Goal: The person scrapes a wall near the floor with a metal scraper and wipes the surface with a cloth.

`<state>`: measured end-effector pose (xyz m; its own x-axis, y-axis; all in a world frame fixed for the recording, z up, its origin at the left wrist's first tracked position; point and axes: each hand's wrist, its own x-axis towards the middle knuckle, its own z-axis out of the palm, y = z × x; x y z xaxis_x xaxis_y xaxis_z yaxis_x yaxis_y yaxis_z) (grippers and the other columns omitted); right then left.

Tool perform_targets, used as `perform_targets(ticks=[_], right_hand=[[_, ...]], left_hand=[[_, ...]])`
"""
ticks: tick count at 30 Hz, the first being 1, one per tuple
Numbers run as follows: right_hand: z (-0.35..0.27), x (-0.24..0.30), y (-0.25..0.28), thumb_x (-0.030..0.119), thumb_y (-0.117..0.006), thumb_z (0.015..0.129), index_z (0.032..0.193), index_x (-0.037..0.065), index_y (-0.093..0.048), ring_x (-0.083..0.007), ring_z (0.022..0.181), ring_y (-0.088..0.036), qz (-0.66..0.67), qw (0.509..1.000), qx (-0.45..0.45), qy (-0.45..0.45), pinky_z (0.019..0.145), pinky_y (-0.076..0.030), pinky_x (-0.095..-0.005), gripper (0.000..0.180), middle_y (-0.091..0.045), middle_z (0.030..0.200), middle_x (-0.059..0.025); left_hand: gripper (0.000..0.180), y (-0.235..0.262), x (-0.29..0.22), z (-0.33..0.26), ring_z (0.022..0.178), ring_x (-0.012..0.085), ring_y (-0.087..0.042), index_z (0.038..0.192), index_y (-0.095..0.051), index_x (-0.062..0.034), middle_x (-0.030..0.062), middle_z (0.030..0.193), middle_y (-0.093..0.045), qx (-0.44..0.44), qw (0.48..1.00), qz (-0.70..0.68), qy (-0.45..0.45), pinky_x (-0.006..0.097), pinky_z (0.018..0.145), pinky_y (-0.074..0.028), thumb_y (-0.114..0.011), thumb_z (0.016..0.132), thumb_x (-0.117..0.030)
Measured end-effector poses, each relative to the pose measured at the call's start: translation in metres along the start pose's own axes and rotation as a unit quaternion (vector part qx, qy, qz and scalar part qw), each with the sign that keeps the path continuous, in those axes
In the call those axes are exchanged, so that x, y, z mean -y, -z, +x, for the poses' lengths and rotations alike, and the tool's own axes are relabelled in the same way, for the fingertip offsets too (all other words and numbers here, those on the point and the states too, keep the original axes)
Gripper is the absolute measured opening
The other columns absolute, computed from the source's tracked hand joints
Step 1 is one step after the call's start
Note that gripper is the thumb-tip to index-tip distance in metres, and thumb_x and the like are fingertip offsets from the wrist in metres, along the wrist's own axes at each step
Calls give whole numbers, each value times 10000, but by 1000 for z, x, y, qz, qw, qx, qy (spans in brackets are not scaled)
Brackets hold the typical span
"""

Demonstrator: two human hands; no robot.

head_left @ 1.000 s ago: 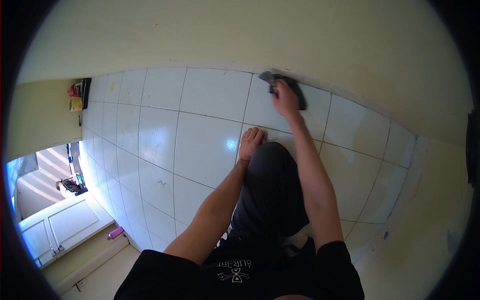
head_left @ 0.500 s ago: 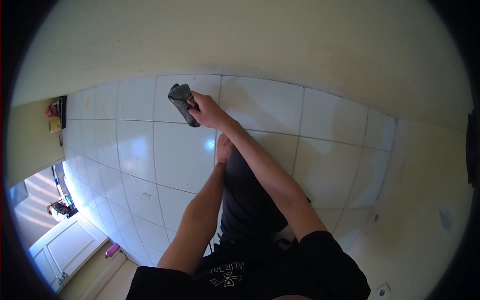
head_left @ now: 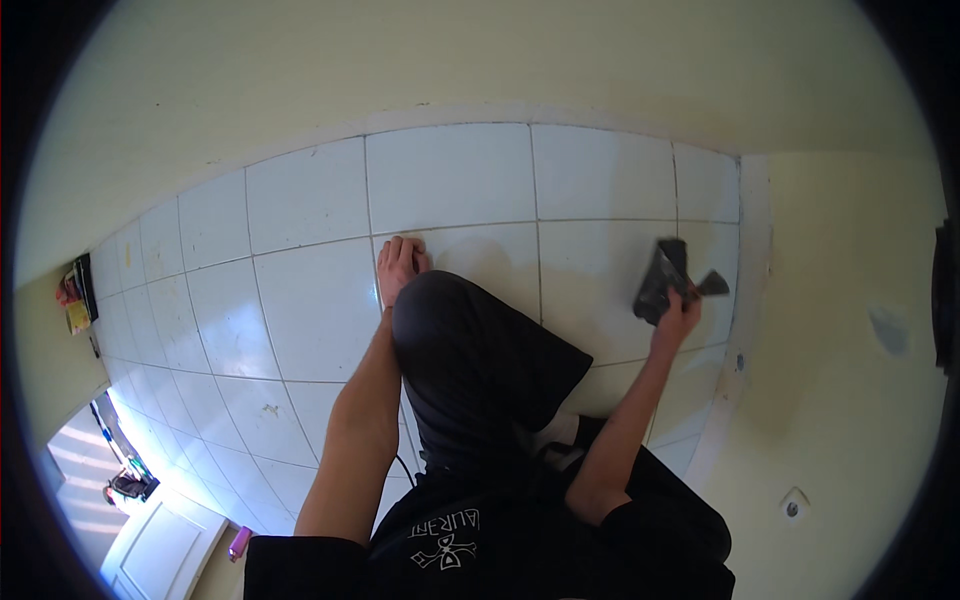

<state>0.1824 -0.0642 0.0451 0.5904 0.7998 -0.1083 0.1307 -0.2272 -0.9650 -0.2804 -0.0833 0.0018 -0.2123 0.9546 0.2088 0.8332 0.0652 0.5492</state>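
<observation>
My right hand (head_left: 680,312) grips a dark grey cloth (head_left: 660,283) close to the right-hand wall. The cloth is smeared by motion, and a fan-shaped dark end (head_left: 714,285) sticks out on the right side of the grip; whether it belongs to the cloth or is a separate piece I cannot tell. My left hand (head_left: 402,264) rests on the white tiled floor (head_left: 450,180) beside my bent knee (head_left: 440,310), fingers pointing to the far wall, with nothing visible in it.
Cream walls (head_left: 480,60) meet the tiles at the far side and right. At the far left stand a dark box with colourful packs (head_left: 76,293) and a white door (head_left: 165,550). A pink bottle (head_left: 239,543) lies nearby. Yellowish stains (head_left: 270,410) mark some tiles.
My right hand has swept the cloth from left of centre over to the right wall. My left hand still leans on the floor, and the view has shifted to the right.
</observation>
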Motion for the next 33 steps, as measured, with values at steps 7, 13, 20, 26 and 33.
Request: perform_targets(ticks=[7, 13, 20, 26, 33], right_hand=[[-53, -83, -13, -10, -616, 891, 1384, 18, -541, -182, 1063, -623, -39, 995, -87, -4, 928, -507, -323, 500, -646, 1230, -100], [-106, -3, -254, 36, -618, 871, 1018, 44, -579, -137, 684, -603, -51, 927, 372, -14, 574, -489, -364, 153, -628, 819, -57], [-146, 55, -431, 133, -672, 864, 1027, -4, -532, -419, 910, -663, -101, 743, 642, 164, 754, -506, -471, 254, -690, 935, -228], [-149, 65, -394, 334, -724, 899, 977, 15, -510, -273, 798, -651, -58, 767, 634, 80, 700, -494, -411, 392, -644, 839, -132], [-81, 37, -254, 193, -614, 935, 1093, 23, -536, -372, 969, -646, -330, 830, 376, 246, 751, -542, -494, 245, -623, 1077, -189]], left_hand=[[92, 4, -10, 3, 798, 329, -564, 844, -586, -46, 111, 825, -564, -19, 1000, -7, 4, 453, 725, -459, -575, 791, 29], [81, 5, 2, -3, 806, 324, -558, 851, -589, -61, 106, 848, -572, -11, 1000, 14, 11, 452, 733, -451, -574, 809, 6], [69, -4, 4, -3, 844, 359, -564, 877, -590, -55, 134, 876, -582, -3, 1000, -11, -4, 482, 756, -450, -566, 817, -31], [65, 0, 2, -3, 853, 349, -560, 875, -579, -57, 125, 883, -577, -1, 1000, -17, -13, 464, 769, -442, -569, 817, -29], [50, 6, -1, -4, 876, 357, -574, 872, -583, -54, 124, 887, -586, -7, 1000, -26, -12, 474, 800, -453, -560, 835, -29]])
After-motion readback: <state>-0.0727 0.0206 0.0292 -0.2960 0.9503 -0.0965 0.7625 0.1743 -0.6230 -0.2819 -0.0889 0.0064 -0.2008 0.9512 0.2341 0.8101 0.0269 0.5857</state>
